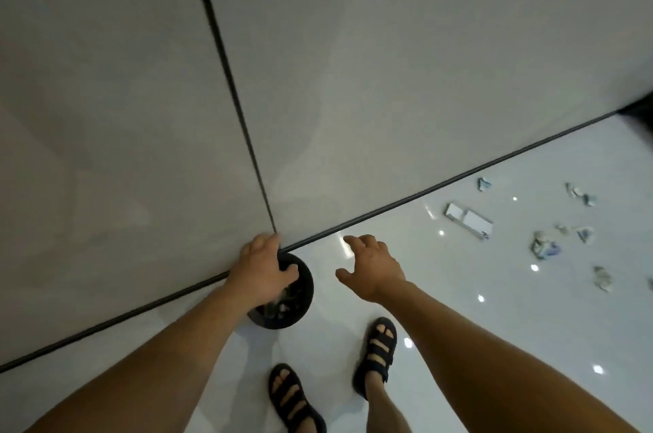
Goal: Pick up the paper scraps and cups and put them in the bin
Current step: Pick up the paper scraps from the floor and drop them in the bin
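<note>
Several crumpled blue-white paper scraps (546,245) lie at two o'clock; the round black bin (310,286) sits at eleven, left hand (263,273) gripping its rim, right hand (371,266) splayed empty. A tug could spill it.

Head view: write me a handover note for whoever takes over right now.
Left hand: over the bin's mouth; cannot tell whether it holds anything.
Right hand: open, empty, in the air right of the bin.
Bin: on the floor against the wall; some rubbish shows inside.
Done: some rubbish binned.
Left: several scraps and a flat white piece lie on the floor to the right. No cup can be made out.
</note>
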Motion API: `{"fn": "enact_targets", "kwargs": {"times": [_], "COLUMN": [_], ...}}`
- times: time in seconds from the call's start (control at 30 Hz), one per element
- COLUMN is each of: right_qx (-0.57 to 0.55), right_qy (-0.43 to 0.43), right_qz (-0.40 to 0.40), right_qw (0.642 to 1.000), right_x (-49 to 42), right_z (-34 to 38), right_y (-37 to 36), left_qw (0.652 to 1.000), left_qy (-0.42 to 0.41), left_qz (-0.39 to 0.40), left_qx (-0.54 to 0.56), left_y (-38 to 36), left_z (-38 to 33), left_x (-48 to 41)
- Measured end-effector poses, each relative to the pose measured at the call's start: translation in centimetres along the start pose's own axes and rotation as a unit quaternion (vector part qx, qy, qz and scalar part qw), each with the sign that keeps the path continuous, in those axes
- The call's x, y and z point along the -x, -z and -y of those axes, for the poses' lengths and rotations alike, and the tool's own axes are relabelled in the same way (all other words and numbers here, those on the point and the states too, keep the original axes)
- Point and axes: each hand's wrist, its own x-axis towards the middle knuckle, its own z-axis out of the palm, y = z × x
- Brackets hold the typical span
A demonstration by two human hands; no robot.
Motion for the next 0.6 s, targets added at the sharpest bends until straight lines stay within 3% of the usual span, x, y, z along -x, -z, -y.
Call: {"fn": "enact_targets", "kwargs": {"times": [0.3, 0.6], "right_qx": [-0.024, -0.074], "right_qy": [-0.080, -0.175], "right_qz": [-0.100, -0.153], "right_qw": [0.991, 0.970], "right_x": [11.8, 23.6], "right_z": [-9.6, -25.7], "right_y": [13.8, 18.6], "left_qw": [0.983, 0.950], "left_qy": [-0.148, -0.246], "left_qz": [0.006, 0.027], "left_qx": [-0.105, -0.193], "left_y": [5.4, 0.1], "left_z": [-20.1, -39.6], "left_x": [5.4, 10.3]}}
